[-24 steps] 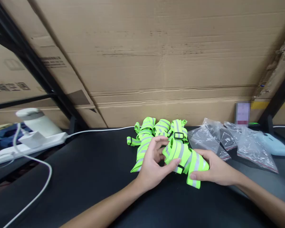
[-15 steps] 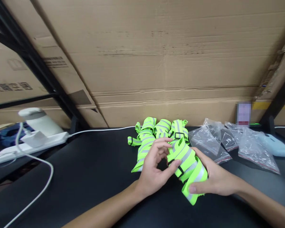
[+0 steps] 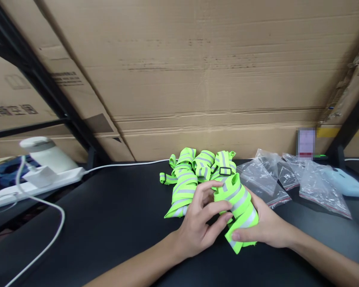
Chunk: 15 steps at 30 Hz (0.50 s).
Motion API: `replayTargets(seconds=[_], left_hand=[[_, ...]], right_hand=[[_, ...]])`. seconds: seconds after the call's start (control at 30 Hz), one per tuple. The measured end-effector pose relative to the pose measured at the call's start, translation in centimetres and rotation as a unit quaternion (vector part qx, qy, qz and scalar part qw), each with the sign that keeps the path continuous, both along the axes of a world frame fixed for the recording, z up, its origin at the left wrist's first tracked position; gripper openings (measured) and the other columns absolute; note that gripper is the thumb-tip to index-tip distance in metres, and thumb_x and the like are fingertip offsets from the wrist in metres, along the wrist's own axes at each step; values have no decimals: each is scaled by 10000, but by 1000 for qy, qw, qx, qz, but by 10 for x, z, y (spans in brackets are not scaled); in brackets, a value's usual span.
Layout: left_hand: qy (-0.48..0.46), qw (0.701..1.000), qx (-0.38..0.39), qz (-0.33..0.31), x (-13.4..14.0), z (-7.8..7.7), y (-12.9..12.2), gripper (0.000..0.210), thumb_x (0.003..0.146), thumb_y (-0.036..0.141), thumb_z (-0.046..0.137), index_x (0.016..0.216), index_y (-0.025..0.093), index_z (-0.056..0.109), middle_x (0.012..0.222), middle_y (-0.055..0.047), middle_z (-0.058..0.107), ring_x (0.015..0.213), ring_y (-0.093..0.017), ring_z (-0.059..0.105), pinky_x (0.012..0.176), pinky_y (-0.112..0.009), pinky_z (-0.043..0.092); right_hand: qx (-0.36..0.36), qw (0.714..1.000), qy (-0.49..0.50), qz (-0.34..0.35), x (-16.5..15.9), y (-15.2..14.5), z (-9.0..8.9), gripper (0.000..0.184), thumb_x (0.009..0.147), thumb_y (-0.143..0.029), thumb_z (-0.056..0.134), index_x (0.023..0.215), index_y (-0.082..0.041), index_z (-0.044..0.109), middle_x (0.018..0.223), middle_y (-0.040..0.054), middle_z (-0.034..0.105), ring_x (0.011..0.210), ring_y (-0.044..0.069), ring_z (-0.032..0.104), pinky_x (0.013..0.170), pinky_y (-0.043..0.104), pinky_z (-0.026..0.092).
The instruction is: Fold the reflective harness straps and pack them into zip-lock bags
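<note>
A neon-green reflective strap (image 3: 241, 205) with silver stripes is wound into a bundle above the black table. My right hand (image 3: 267, 225) is wrapped round its right side, the thumb pressing across the lower end. On the bundle's left side, my left hand (image 3: 199, 221) is closed with thumb and fingertips pinching at the strap's edge, over the spot where its buckle is now mostly hidden. Behind the hands lie several similar rolled straps: a long one on the left (image 3: 185, 185), one in the middle (image 3: 204, 162), and one with a black buckle (image 3: 224, 159) on the right.
Clear zip bags (image 3: 259, 175) lie flat on the right, beside a light-blue object (image 3: 350, 184). At left are a white power strip (image 3: 67, 176), its cable (image 3: 61, 223) and a pale bottle (image 3: 54, 154). Cardboard (image 3: 209, 79) walls off the back of the table (image 3: 116, 223).
My left fingers have closed in on the strap's edge and now cover the buckle that showed before. The bundle has turned slightly more upright in my right hand.
</note>
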<state>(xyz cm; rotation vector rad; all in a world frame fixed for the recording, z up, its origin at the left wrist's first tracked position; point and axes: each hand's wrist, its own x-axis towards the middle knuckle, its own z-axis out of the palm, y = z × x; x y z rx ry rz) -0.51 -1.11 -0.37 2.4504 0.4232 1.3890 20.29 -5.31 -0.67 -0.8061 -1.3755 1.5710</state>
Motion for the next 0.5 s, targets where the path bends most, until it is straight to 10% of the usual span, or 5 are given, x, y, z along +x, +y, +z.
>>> replayTargets(seconds=[0.17, 0.3, 0.5], left_hand=[[47, 999, -5, -18, -4, 1, 0, 208, 974, 242, 614, 1179, 275, 625, 1418, -119, 359, 1063, -238, 604, 850, -402, 564], [64, 997, -16, -39, -2, 3, 0, 554, 843, 495, 759, 1284, 245, 533, 1465, -173, 307, 1206, -337, 560, 935, -472, 563], [78, 997, -5, -17, 2, 3, -1, 586, 802, 280, 773, 1321, 212, 510, 1463, -181, 315, 1272, -344, 541, 969, -452, 555]], right_hand=[[-15, 1000, -1, -28, -2, 0, -2, 863, 632, -364, 944, 1365, -278, 497, 1298, 90, 680, 1158, 295, 683, 977, 462, 584], [-10, 997, 4, -71, -3, 1, -2, 812, 593, -340, 962, 1297, -278, 562, 1219, 67, 703, 1084, 281, 696, 924, 447, 600], [-36, 996, 11, -85, -1, 2, 1, 833, 551, -338, 989, 1283, -261, 599, 1170, 55, 718, 990, 249, 698, 889, 403, 588]])
